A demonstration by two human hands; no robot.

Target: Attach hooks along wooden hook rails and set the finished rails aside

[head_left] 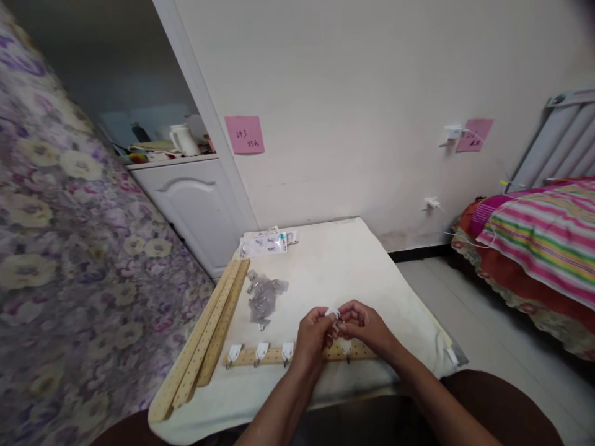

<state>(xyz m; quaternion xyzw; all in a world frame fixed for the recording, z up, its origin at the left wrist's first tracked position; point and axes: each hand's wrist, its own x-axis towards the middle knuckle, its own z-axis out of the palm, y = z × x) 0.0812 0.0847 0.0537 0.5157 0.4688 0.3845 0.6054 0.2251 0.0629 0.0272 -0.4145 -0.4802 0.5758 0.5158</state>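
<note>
My left hand point(315, 331) and my right hand point(365, 325) meet above the front of the table, fingers pinched round a small white hook point(331, 312). Below them lies a perforated wooden strip point(274, 356), partly hidden by my left hand and forearm. White hooks with metal prongs sit along it: one at the left end point(235, 353), one beside it point(261, 352), another near my left wrist point(287, 352), and one under my right hand point(346, 348). Farther back is a pile of small clear plastic packets point(264, 296).
Several perforated wooden strips point(209, 334) lie along the table's left side. Flat packages point(264, 244) rest at the back left corner of the cloth-covered table point(334, 254). A floral curtain point(93, 260) hangs at left; a bed point(534, 241) stands at right.
</note>
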